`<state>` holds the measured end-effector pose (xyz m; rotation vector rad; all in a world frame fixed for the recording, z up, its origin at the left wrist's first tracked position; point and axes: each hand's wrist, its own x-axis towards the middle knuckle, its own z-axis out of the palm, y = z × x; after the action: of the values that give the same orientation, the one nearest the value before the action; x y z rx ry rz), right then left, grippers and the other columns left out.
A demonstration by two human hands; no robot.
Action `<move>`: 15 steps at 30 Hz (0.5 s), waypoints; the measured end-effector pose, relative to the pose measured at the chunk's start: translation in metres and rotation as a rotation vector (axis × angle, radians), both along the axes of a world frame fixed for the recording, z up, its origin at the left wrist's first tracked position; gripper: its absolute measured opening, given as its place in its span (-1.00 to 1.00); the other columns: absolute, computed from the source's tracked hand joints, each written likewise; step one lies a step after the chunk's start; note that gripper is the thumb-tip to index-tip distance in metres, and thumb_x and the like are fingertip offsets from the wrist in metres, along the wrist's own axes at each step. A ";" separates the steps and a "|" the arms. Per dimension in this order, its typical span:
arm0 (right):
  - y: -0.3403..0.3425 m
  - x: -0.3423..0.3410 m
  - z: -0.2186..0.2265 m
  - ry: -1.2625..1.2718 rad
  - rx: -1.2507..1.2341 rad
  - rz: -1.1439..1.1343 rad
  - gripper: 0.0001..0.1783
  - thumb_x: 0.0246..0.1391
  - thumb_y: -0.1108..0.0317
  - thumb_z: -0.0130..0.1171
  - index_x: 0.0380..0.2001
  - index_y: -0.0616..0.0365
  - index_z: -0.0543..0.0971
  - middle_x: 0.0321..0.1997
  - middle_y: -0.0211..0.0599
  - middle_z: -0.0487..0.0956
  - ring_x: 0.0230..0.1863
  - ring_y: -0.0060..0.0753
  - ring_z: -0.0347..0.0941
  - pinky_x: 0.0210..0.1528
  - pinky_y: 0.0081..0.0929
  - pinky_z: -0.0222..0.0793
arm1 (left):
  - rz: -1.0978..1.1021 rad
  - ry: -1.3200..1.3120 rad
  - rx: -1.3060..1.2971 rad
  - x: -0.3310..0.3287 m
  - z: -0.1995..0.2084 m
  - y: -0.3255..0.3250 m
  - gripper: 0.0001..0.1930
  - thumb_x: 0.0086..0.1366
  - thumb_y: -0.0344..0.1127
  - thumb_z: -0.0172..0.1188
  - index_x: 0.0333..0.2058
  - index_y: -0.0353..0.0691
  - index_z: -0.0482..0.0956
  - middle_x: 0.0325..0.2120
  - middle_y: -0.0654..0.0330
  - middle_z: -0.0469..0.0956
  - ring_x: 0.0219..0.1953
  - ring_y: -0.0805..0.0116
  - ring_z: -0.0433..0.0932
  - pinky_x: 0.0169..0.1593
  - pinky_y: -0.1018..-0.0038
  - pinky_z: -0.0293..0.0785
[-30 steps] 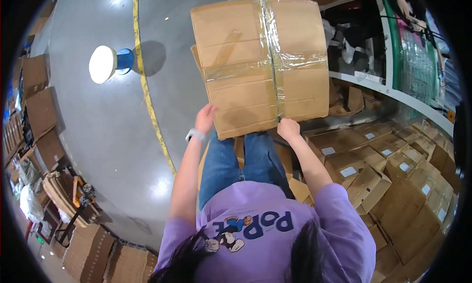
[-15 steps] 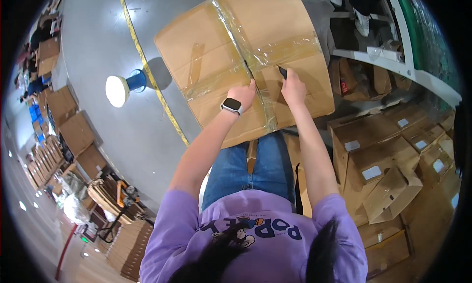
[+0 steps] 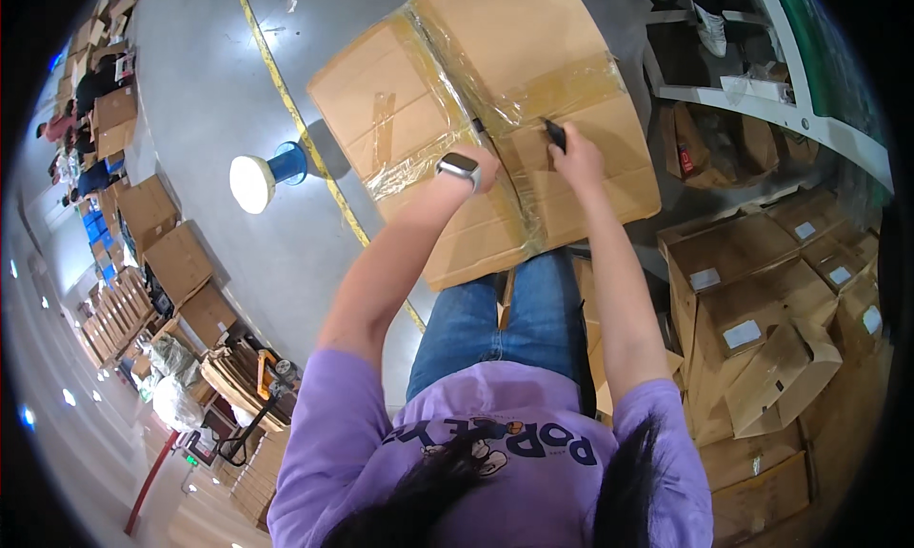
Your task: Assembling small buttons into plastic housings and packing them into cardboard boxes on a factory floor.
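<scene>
A large cardboard box (image 3: 552,34) stands in front of my legs, its top crossed by shiny clear-brown tape (image 3: 571,86). The tape along the middle seam is split, and a dark gap runs down the near half. My left hand (image 3: 486,170), with a watch (image 3: 459,166) on its wrist, rests at this seam. Its fingertips are hidden, perhaps inside the gap. Above the right part of the top, my right hand (image 3: 579,159) is closed around a small black box cutter (image 3: 556,135), its tip pointing away and to the left.
A lamp (image 3: 252,183) with a blue base stands on the floor by a yellow line (image 3: 331,181). Cardboard boxes (image 3: 752,291) crowd my right, below a white metal frame (image 3: 724,100). More boxes (image 3: 181,262) line the left, and a person's shoe (image 3: 710,31) shows at the upper right.
My left hand's extended index finger is no longer visible; the hand has turned over at the seam. My right hand keeps the cutter, now slightly farther from the tape. The view has shifted slightly.
</scene>
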<state>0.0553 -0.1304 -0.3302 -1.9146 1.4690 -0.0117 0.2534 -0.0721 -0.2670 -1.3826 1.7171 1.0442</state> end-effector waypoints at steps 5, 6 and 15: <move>-0.012 -0.005 0.017 -0.144 0.213 -0.163 -0.69 0.01 0.14 0.14 -0.28 0.08 0.38 -0.63 -0.11 0.53 -0.62 -0.15 0.52 -0.50 -0.22 0.41 | 0.100 0.089 -0.244 0.002 0.069 0.030 -0.68 0.12 -0.43 -0.09 -0.13 -0.15 0.47 -0.53 -0.02 0.55 -0.39 -0.01 0.56 -0.35 0.17 0.46; -0.010 -0.005 0.011 -0.141 0.209 -0.165 -0.69 0.01 0.14 0.14 -0.28 0.08 0.38 -0.63 -0.11 0.53 -0.62 -0.15 0.52 -0.50 -0.22 0.41 | 0.077 0.046 -0.262 0.001 0.072 0.032 -0.69 0.12 -0.43 -0.09 -0.14 -0.15 0.45 -0.58 -0.01 0.53 -0.42 -0.01 0.56 -0.38 0.17 0.46; 0.006 0.009 -0.008 -0.044 -0.224 -0.020 -0.73 0.01 0.20 0.12 -0.32 0.07 0.32 -0.66 -0.09 0.51 -0.52 0.00 0.51 -0.42 -0.06 0.38 | 0.103 -0.088 -0.242 0.043 0.153 0.081 -0.73 0.10 -0.43 -0.02 -0.18 -0.11 0.42 -0.59 0.06 0.54 -0.51 0.09 0.55 -0.49 0.21 0.43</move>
<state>0.0648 -0.1248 -0.3378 -2.0627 1.5104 -0.2351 0.2960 0.0091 -0.1139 -1.6589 1.7667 0.8367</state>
